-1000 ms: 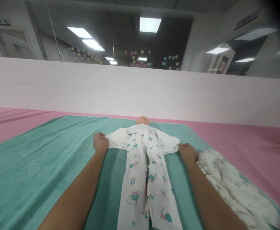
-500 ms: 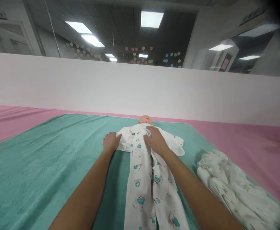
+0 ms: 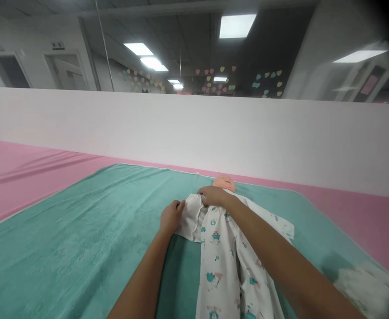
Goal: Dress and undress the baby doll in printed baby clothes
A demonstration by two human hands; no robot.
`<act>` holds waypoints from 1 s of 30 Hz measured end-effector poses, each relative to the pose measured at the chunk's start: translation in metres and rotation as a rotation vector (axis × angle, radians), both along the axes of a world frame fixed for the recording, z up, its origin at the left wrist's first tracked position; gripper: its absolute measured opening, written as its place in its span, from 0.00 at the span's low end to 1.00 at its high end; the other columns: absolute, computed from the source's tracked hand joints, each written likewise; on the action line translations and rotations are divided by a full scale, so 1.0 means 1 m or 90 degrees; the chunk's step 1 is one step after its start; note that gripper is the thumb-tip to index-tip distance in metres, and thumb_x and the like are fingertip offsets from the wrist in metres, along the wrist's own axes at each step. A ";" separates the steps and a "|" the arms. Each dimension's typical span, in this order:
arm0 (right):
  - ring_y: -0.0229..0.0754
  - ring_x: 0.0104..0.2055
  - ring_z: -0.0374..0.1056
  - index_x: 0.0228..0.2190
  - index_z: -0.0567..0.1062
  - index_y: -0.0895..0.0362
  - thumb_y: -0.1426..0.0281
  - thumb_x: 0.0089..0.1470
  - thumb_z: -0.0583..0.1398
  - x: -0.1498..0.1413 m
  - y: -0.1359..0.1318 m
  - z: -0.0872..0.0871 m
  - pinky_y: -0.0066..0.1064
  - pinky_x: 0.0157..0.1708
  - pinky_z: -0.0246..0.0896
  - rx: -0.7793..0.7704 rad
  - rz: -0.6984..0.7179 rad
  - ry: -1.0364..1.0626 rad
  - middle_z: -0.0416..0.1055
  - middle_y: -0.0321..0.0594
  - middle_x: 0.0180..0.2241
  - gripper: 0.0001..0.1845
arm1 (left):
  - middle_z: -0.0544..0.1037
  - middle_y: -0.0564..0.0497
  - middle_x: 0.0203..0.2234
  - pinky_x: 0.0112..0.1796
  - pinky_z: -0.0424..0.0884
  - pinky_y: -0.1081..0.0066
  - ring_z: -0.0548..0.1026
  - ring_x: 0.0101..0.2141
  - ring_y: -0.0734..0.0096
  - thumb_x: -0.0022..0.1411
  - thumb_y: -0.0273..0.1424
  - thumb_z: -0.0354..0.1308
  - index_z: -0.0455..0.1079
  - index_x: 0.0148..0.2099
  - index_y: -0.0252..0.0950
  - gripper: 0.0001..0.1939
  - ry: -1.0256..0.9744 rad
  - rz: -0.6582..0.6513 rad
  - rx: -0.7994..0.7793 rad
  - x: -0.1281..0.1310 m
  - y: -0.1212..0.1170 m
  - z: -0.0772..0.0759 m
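Right hand now seemingly nearer doll's head

Under my fingers the baby top is thin, matt white cotton, softly creased. The trousers are the same light woven cloth, white with small teal and pink prints. The doll's head looks like smooth plastic with a faint sheen. Beneath lies a teal towel, plush and matt. The pink sheet is smooth cloth, lightly wrinkled. A crumpled white cloth looks soft.
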State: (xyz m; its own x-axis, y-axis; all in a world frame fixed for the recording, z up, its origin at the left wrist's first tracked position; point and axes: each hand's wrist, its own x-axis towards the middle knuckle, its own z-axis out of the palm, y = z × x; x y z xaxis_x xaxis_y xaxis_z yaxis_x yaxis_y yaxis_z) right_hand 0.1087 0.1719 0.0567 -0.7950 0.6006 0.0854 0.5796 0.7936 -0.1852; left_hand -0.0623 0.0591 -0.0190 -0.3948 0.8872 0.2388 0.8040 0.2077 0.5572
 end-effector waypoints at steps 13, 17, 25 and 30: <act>0.42 0.37 0.68 0.38 0.75 0.46 0.67 0.38 0.59 -0.032 0.014 -0.010 0.27 0.29 0.56 -0.068 0.049 -0.074 0.74 0.33 0.37 0.20 | 0.75 0.49 0.29 0.26 0.52 0.71 0.72 0.31 0.66 0.66 0.43 0.33 0.64 0.34 0.40 0.22 0.037 -0.004 -0.021 0.004 0.008 -0.003; 0.46 0.35 0.69 0.39 0.73 0.48 0.63 0.38 0.59 -0.030 0.004 -0.007 0.30 0.28 0.57 -0.033 0.041 -0.155 0.74 0.38 0.37 0.21 | 0.75 0.49 0.28 0.26 0.52 0.72 0.72 0.30 0.67 0.66 0.42 0.36 0.65 0.32 0.39 0.21 0.036 -0.003 -0.025 0.005 0.006 -0.001; 0.48 0.38 0.68 0.42 0.70 0.51 0.62 0.47 0.54 -0.017 -0.012 0.011 0.32 0.31 0.56 0.056 0.016 -0.217 0.72 0.43 0.39 0.19 | 0.76 0.47 0.28 0.24 0.52 0.71 0.73 0.30 0.63 0.65 0.45 0.33 0.67 0.32 0.40 0.25 0.015 0.060 -0.034 0.000 0.002 0.004; 0.44 0.41 0.67 0.43 0.70 0.47 0.54 0.50 0.53 -0.006 -0.016 0.028 0.29 0.33 0.55 0.051 0.024 -0.204 0.72 0.38 0.41 0.20 | 0.76 0.47 0.29 0.24 0.54 0.71 0.73 0.30 0.62 0.64 0.47 0.33 0.68 0.31 0.41 0.26 0.010 0.117 -0.032 -0.009 -0.003 0.008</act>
